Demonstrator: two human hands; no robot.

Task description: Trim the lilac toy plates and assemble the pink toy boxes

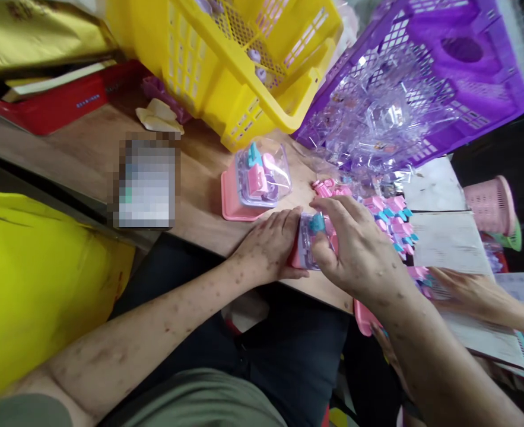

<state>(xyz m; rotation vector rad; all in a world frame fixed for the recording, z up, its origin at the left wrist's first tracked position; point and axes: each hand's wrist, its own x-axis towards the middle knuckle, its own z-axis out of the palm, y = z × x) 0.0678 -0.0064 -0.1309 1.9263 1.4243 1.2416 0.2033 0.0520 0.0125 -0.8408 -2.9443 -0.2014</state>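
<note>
My left hand point(268, 246) wraps round the pink base of a small toy box point(305, 242) lying near the table's front edge. This box has a clear plastic cover with blue and pink parts inside. Over the cover curls my right hand point(357, 246), thumb and fingers closed on its sides. A second toy box point(244, 188), also pink with a clear cover, stands just beyond my left hand. Inside it are blue, pink and purple pieces. Several pink and blue toy pieces point(393, 222) lie in rows right of my right hand.
A yellow basket point(244, 101) and a tilted purple basket point(488, 89) full of clear plastic covers point(377, 118) stand behind. At left are a red tray point(75, 101) and a blurred-out object point(148, 184). Another person's hand point(461, 287) reaches in from the right.
</note>
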